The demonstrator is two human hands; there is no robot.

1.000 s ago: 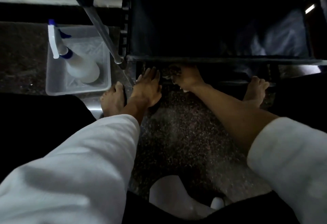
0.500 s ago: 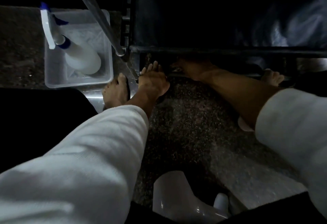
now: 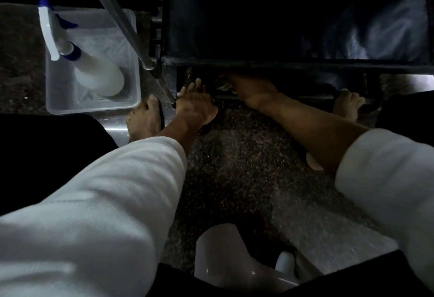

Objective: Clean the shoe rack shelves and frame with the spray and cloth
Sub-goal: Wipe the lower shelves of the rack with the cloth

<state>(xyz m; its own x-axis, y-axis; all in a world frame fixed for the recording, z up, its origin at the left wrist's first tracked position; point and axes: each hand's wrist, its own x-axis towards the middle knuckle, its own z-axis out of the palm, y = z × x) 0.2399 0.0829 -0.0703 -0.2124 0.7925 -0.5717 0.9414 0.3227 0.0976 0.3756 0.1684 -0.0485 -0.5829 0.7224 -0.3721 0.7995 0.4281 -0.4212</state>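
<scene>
Low light, view straight down between your knees.

**Step in hand:** wiping low down on the black metal shoe rack.
- Your right hand reaches in under the rack's bottom shelf bar. A scrap of pale cloth shows at the hand's left edge.
- The fingers of that hand are lost in shadow under the bar. You cannot tell whether they pinch the cloth or press it flat.
- Your left hand rests on the dark speckled stone floor, just beside the rack's front-left leg. Its fingers are straight and close together and hold nothing. It looks like a brace.
- The white spray bottle with blue trigger sits in the clear plastic tub, left of the rack and apart from both hands.

**Next move, as judged:** draw the cloth along the low bar toward the right. It is dim there, so go by feel and keep the cloth tight against the metal. The bottle is within reach of your left hand if more spray is wanted. The upper shelves are too dark to judge.
</scene>
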